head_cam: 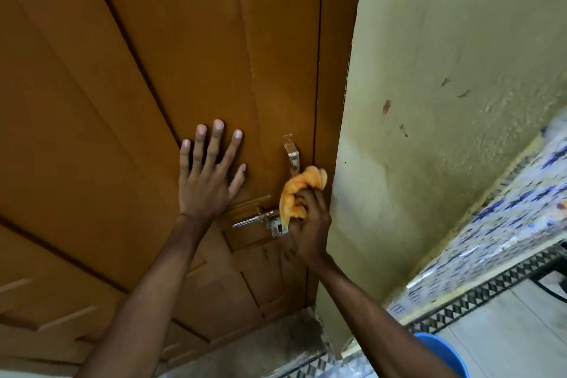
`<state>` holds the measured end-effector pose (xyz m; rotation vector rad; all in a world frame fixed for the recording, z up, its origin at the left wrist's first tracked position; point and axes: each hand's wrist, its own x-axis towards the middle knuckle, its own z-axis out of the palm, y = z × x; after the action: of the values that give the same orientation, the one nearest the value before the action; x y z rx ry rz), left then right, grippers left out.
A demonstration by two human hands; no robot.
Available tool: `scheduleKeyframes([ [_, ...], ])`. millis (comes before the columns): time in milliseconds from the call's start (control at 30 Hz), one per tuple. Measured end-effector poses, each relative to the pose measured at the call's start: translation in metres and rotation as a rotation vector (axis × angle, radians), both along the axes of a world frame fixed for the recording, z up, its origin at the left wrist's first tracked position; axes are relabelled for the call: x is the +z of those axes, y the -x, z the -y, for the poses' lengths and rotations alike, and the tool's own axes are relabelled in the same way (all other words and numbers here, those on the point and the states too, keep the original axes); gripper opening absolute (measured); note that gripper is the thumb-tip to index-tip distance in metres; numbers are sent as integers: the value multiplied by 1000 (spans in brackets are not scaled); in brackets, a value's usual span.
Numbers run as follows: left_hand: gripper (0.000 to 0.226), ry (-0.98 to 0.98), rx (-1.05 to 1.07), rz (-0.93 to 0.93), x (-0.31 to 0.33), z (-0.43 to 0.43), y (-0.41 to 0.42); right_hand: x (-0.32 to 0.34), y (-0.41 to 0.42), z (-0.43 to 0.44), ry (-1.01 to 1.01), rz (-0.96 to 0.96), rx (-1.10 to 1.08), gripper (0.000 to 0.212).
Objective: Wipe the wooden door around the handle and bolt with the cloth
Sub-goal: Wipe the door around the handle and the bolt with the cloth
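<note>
A brown wooden door (138,86) fills the left and middle of the view. My left hand (208,172) lies flat on it with fingers spread, left of the metal handle (291,152). My right hand (310,224) grips a bunched orange cloth (296,193) and presses it against the door's right edge. The cloth sits just below the handle and right of the metal bolt (260,219). The bolt's right end is partly hidden behind the cloth and my fingers.
A yellowish plastered wall (445,101) stands right of the door. Blue-and-white patterned tiles (506,224) run along its lower right. A blue bucket rim (441,350) shows by my right forearm. Grey floor lies below the door.
</note>
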<state>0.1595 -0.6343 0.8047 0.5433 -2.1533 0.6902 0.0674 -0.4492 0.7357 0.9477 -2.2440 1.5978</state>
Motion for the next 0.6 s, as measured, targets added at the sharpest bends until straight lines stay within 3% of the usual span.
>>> scheduleKeyframes([
  [200, 69, 52, 5, -1, -6, 6, 3, 34, 6, 9, 215, 156, -76, 34],
  [333, 71, 77, 5, -20, -7, 7, 4, 61, 17, 15, 256, 282, -94, 54],
  [500, 71, 95, 1, -45, -6, 8, 6, 41, 15, 6, 49, 293, -29, 62],
  [600, 69, 85, 1, -46, -5, 5, 5, 58, 31, 4, -20, 333, -77, 33],
])
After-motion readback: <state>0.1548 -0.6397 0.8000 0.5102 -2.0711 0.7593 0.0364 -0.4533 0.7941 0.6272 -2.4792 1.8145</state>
